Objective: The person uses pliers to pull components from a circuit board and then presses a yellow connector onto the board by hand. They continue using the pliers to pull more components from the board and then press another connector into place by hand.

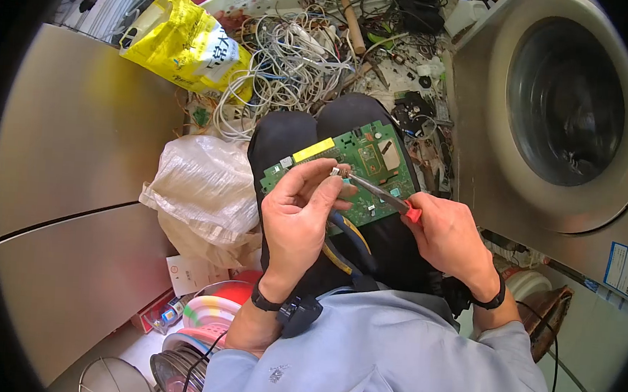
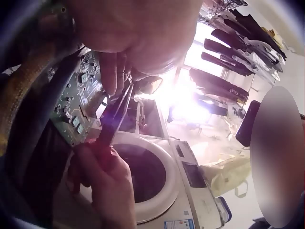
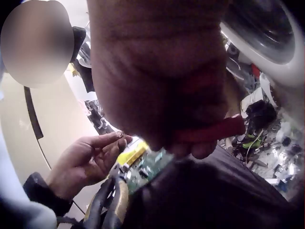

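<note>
Over the lap, my left hand (image 1: 294, 220) pinches a small light-coloured piece (image 1: 336, 171) between thumb and fingertips; its exact kind is too small to tell. My right hand (image 1: 447, 233) grips the red handles of long-nose pliers (image 1: 377, 190), whose narrow metal tip meets the piece at the left fingertips. Beneath both hands a green circuit board (image 1: 365, 212) lies across the thighs, with a yellow block (image 1: 313, 150) along one edge. Blue-and-yellow-handled pliers (image 1: 356, 243) rest on the lap beside the left hand. In the right wrist view, the right hand hides most of its pliers.
Tangled white cables (image 1: 282, 68) and a hammer (image 1: 351, 22) lie ahead of the knees among scrap parts. A yellow bag (image 1: 187, 41) and a white sack (image 1: 203, 186) stand at left. To the right is a washing machine (image 1: 489, 146); stacked basins (image 1: 210, 312) sit low at left.
</note>
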`<state>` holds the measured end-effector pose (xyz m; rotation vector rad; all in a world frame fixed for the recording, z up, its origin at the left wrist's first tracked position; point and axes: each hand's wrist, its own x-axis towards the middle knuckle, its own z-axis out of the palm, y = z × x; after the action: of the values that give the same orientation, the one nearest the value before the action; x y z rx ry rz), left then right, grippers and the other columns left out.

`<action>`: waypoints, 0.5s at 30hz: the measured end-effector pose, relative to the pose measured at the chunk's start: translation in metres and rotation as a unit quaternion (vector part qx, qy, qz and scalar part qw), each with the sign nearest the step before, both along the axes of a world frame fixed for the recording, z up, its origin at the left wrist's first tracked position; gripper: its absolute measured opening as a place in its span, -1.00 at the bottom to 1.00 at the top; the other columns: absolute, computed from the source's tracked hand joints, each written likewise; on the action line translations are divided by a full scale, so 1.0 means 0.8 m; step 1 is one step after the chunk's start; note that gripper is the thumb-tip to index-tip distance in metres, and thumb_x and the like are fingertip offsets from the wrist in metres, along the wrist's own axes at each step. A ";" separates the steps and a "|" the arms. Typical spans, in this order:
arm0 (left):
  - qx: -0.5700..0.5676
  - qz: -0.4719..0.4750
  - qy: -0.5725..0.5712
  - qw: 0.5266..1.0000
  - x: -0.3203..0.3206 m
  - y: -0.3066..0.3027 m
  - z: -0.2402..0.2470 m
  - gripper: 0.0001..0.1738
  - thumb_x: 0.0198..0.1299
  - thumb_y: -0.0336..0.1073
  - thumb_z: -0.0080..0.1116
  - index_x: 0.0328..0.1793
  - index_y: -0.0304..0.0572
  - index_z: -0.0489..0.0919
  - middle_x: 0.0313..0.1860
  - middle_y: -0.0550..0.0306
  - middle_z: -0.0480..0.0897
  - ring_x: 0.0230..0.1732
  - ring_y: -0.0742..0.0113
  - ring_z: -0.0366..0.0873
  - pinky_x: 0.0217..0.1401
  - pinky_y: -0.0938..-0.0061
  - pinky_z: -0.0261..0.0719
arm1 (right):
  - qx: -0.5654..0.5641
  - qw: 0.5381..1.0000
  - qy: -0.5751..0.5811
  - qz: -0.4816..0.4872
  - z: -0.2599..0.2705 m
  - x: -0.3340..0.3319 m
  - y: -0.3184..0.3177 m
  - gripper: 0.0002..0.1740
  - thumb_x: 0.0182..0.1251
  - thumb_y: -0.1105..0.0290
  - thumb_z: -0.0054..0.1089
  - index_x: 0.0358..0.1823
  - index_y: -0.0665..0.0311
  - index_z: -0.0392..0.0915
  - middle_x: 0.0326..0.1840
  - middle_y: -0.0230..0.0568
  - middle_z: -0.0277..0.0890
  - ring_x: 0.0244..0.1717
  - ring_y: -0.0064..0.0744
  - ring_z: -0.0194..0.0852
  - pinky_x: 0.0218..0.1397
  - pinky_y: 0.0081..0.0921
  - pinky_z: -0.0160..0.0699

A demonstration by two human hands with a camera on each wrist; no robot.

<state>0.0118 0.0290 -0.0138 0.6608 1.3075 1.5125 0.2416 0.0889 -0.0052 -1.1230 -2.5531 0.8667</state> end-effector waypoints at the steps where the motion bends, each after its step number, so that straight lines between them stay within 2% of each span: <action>1: -0.001 -0.001 -0.001 1.000 -0.002 -0.001 -0.003 -0.73 0.52 -0.44 0.26 0.25 -0.42 0.65 0.07 -0.16 0.80 -0.12 0.23 0.84 -0.11 0.41 0.87 | -0.001 1.000 -0.001 -0.001 0.000 0.000 -0.001 -0.88 0.50 0.43 0.27 -0.16 0.30 0.50 -0.38 -0.02 0.58 -0.33 0.14 0.63 -0.30 -0.05 0.58; 3: -0.005 0.008 0.036 0.999 -0.006 -0.005 -0.011 -0.75 0.46 -0.48 0.32 0.19 -0.43 0.67 -0.04 -0.10 0.82 -0.17 0.26 0.84 -0.13 0.42 0.86 | -0.008 1.000 -0.001 -0.013 0.000 -0.001 -0.003 -0.81 0.35 0.49 0.41 -0.18 0.30 0.51 -0.36 0.00 0.56 -0.32 0.16 0.60 -0.28 -0.06 0.56; 7: -0.016 0.012 0.044 0.999 -0.009 -0.003 -0.005 -0.77 0.43 -0.51 0.35 0.16 -0.44 0.70 -0.14 -0.05 0.82 -0.22 0.28 0.83 -0.15 0.42 0.85 | 0.016 1.000 -0.013 -0.019 -0.001 -0.003 -0.005 -0.83 0.37 0.48 0.39 -0.17 0.30 0.53 -0.34 -0.02 0.58 -0.29 0.14 0.61 -0.25 -0.06 0.57; 9: -0.027 0.005 0.038 0.999 -0.006 -0.003 -0.005 -0.76 0.43 -0.51 0.35 0.16 -0.45 0.71 -0.15 -0.06 0.83 -0.23 0.29 0.83 -0.15 0.42 0.85 | 0.052 0.998 -0.025 -0.017 0.000 -0.003 -0.007 -0.87 0.41 0.46 0.33 -0.18 0.29 0.53 -0.39 -0.05 0.58 -0.34 0.09 0.63 -0.30 -0.06 0.58; 10: -0.035 0.013 0.041 0.998 -0.004 -0.003 -0.002 -0.75 0.43 -0.51 0.34 0.18 -0.45 0.71 -0.23 -0.02 0.84 -0.26 0.37 0.80 -0.12 0.49 0.78 | 0.069 0.997 -0.021 -0.020 -0.001 -0.004 -0.008 -0.87 0.38 0.48 0.34 -0.20 0.30 0.53 -0.40 -0.06 0.58 -0.36 0.07 0.63 -0.30 -0.06 0.58; 15: -0.039 0.016 0.048 0.998 0.000 -0.004 0.002 -0.77 0.45 -0.51 0.32 0.17 -0.47 0.72 -0.21 -0.03 0.85 -0.23 0.37 0.82 -0.08 0.49 0.79 | 0.081 0.996 -0.036 -0.026 0.002 -0.003 -0.009 -0.86 0.34 0.50 0.36 -0.22 0.30 0.53 -0.42 -0.07 0.56 -0.39 0.04 0.61 -0.31 -0.08 0.56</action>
<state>0.0121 0.0260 -0.0124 0.6722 1.4475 1.4624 0.2395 0.0815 -0.0038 -1.1842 -2.5844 0.6038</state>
